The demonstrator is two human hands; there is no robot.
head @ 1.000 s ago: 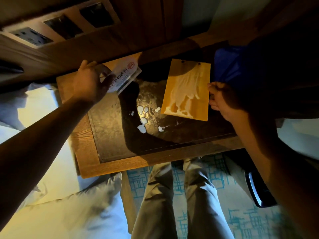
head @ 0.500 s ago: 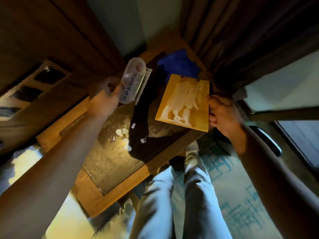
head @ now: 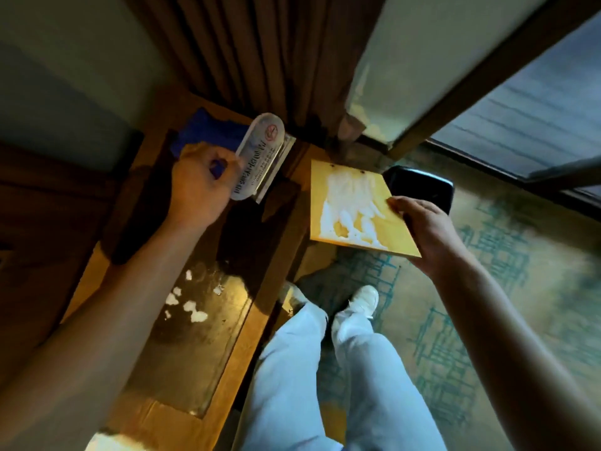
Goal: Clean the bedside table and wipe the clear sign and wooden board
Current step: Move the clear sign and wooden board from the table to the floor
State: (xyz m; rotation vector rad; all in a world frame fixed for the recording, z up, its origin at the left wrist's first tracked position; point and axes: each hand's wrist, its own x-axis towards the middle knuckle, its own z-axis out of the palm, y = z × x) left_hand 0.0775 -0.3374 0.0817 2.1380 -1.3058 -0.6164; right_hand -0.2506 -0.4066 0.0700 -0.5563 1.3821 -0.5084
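Left hand [head: 198,187] gripped sign [head: 258,156]; right hand [head: 422,227] pinched board [head: 349,206] off bench [head: 234,349]. Best kept level, so the white smear stayed put.

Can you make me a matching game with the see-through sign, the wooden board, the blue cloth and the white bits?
Things:
1. clear sign
2. wooden board
3. blue cloth
4. white scraps

Places:
A. lying on the dark table top
B. held by the right hand out over the carpet
C. held by the left hand above the table
D. at the table's far end, behind the left hand

Pairs: 1-C, 2-B, 3-D, 4-A
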